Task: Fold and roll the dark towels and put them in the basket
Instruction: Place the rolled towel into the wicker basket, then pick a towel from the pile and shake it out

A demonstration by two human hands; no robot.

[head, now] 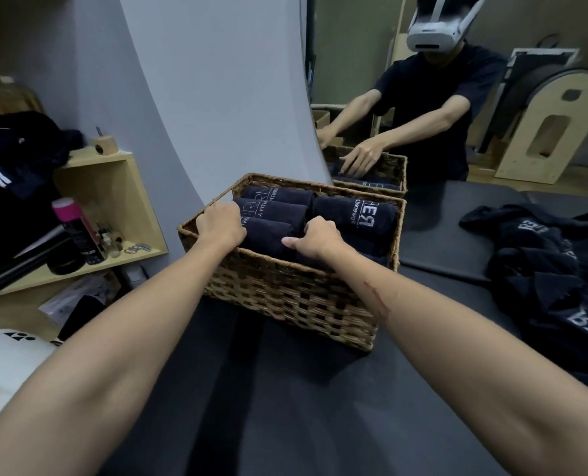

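Dark rolled towels (268, 231) fill the wicker basket (285, 297) (loose pile (553, 269) lies right).

Basket (285, 300): tan-brown wicker, chequered open weave with dark gaps; rolled towels (268, 231): dark navy, pale grey lettering; heap of loose towels (553, 269): the same dark navy, grey-white lettering; padded surface (285, 407): matt black; wall panel (224, 80): pale blue-grey; shelf unit (114, 194): light yellowish wood; spray can (76, 231): black body, bright pink cap; garment on the shelf (18, 149): black with white stripes; bag (4, 369): white with black print; arched wooden apparatus (553, 125): pale wood, dark top.
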